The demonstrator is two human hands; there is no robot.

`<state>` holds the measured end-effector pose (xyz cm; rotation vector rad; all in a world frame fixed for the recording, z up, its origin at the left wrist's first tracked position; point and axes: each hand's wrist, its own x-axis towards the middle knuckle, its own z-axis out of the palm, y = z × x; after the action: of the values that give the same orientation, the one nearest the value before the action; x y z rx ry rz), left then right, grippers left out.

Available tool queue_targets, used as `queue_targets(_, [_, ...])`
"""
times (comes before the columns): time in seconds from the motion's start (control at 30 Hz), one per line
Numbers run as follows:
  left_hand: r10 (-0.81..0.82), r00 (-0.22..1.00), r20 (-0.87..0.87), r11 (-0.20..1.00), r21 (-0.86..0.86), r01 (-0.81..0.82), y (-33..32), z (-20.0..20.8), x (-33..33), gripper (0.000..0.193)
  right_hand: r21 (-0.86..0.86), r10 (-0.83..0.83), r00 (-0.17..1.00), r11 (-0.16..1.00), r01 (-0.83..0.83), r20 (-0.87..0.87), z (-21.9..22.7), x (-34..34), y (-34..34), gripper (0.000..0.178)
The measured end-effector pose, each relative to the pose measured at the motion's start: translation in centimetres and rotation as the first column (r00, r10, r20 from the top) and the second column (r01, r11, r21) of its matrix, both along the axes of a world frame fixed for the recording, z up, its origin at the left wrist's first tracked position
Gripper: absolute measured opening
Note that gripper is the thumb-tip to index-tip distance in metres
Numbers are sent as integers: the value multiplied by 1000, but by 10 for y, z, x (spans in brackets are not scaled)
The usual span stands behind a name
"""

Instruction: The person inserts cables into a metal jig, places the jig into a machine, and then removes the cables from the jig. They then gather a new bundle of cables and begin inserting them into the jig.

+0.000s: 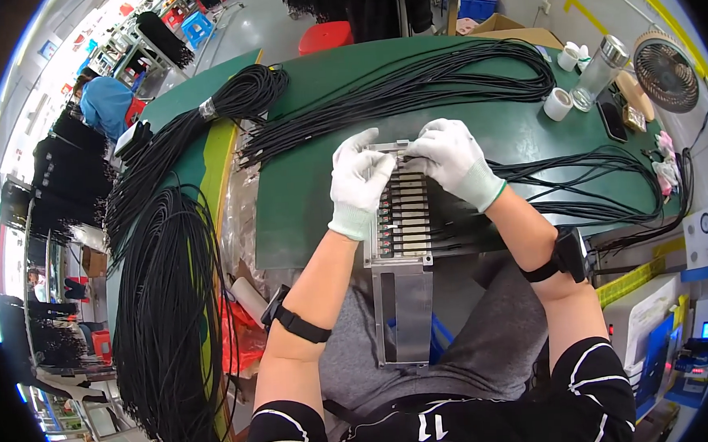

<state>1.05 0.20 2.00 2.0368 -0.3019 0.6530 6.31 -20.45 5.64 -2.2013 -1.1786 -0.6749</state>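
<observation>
A long metal fixture (404,313) reaches from the green table's edge toward me, over my lap. Its upper part carries a row of narrow slots (406,218) holding the ends of several black cables. At its far end my left hand (358,182), in a white glove, has thumb and fingers drawn together over the left side. Opposite it, my right hand (450,160), also gloved in white, pinches near the top slots. Whatever small part lies between the fingertips is hidden. Black cables (575,183) fan out from the fixture to the right in loops.
More black cable bundles lie across the back (410,84) and hang over the left side (169,313). At the back right stand a glass bottle (600,72), white tape rolls (558,104), a phone (612,122) and a fan (666,72). Another person (108,106) sits far left.
</observation>
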Motion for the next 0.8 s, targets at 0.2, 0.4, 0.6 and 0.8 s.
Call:
queue_targets(0.2, [37, 981, -191, 950, -299, -95, 21, -15, 8, 11, -60, -130, 984, 990, 124, -118, 3, 5, -16, 14])
queue_targets(0.4, [160, 974, -161, 965, -180, -189, 18, -16, 10, 14, 76, 4, 826, 996, 47, -564, 3, 3, -8, 20])
queue_targets(0.6, [238, 955, -176, 955, -136, -263, 20, -22, 13, 17, -42, -49, 800, 999, 30, -597, -3, 15, -19, 23])
queue_targets(0.8, [293, 933, -208, 953, -11, -301, 22, -17, 14, 23, -84, -140, 985, 988, 132, -97, -5, 19, -15, 10])
